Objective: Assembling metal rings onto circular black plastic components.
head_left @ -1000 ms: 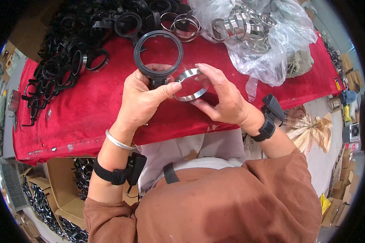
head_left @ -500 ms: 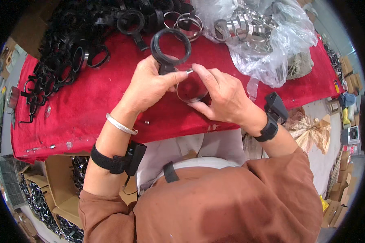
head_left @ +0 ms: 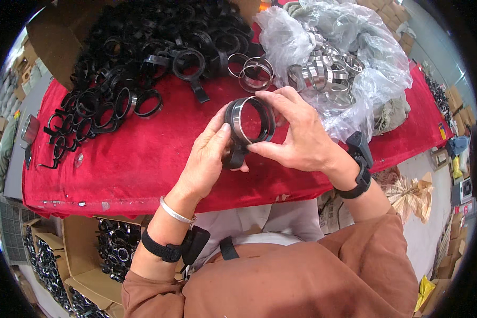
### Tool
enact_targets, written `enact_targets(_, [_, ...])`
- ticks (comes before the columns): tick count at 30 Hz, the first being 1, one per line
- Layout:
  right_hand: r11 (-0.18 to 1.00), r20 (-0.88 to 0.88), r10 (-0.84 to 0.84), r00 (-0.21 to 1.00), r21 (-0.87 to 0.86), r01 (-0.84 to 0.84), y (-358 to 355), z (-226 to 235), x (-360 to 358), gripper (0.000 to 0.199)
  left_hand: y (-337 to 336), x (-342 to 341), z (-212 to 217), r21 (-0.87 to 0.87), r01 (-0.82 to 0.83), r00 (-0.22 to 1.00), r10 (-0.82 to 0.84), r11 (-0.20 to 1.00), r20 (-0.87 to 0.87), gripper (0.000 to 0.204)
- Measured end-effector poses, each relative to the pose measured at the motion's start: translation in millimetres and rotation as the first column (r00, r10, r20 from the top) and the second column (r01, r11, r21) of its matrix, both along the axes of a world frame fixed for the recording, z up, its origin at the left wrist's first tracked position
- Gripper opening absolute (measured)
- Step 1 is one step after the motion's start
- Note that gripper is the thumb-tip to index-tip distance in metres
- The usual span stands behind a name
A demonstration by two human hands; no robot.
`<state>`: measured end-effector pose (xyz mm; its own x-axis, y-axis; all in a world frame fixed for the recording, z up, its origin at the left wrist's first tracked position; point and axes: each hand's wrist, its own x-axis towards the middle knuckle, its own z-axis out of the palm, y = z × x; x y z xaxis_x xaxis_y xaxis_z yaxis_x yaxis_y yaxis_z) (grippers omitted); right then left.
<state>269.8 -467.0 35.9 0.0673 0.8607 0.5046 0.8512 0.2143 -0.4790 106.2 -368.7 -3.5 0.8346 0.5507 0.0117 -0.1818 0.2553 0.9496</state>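
Head view, single item: black ring clamp with a bright metal liner band seated inside its bore, held in the air above the red-covered counter, between both hands and just in front of the person's chest. Handling, judged: stiff and light to moderate in weight, rim hard and smooth, the polished liner likely slippery under bare skin, not fragile; best taken at the outer black rim or at the short black tab projecting from its lower left, with the bore kept free. Left hand: forearm rising from the lower edge, wrist bent slightly back, palm turned inward, grip closed on the clamp's lower-left edge and tab, thumb lying along the rim. Right hand: forearm entering from the lower right, wrist cocked left, fingers arched over the top of the ring and thumb pressing at its lower right, grip pinching the rim. Surroundings: heap of black ring clamps at the far left of the counter; loose metal bands beyond the held piece; clear plastic bag of metal bands at far right; cardboard boxes of black parts below the counter's near edge.
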Motion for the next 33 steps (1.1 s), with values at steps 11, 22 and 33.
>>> enact_targets(11, [0.996,-0.713,-0.029,0.7,-0.078,-0.039,18.0,-25.7,-1.4,0.053,-12.7,-3.5,2.4,0.075,-0.146,0.989,0.144,0.986,0.031,0.045])
enact_targets(22, [0.919,-0.583,-0.191,0.79,-0.389,-0.065,98.9,-40.9,-50.9,0.055,29.9,-56.8,11.1,0.177,-0.373,0.899,0.402,0.911,-0.174,0.036])
enact_targets(33, [0.906,0.296,-0.13,0.946,0.423,-0.008,148.4,-46.2,-25.2,0.004,156.7,-69.6,1.4,0.948,0.218,0.487,0.867,-0.233,0.101,0.036])
